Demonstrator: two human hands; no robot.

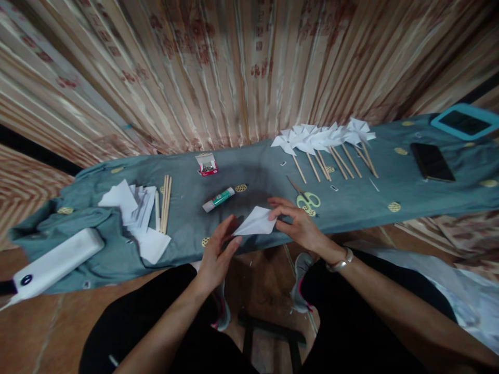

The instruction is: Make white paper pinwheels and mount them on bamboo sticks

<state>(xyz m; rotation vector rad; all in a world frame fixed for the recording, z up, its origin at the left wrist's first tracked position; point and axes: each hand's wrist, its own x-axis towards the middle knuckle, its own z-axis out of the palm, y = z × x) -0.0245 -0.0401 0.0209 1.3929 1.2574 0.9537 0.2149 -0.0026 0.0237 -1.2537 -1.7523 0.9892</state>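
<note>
A folded white paper triangle (257, 222) lies at the front edge of a low table covered with a blue-grey cloth (249, 176). My left hand (216, 254) pinches the paper's left tip with thumb and fingers. My right hand (298, 221), with a metal bracelet on the wrist, presses its fingertips on the paper's right corner. A glue stick (219, 199) lies just behind the paper. Green-handled scissors (306, 198) lie beside my right hand.
Several finished white paper pinwheels on wooden sticks (327, 143) lie at the back right. A stack of white paper (134, 213) and wooden sticks (166, 208) are at the left, beside a white box (54, 265). A small red box (206, 164), a black phone (432, 162) and a blue-framed tablet (463, 122) also rest on the cloth.
</note>
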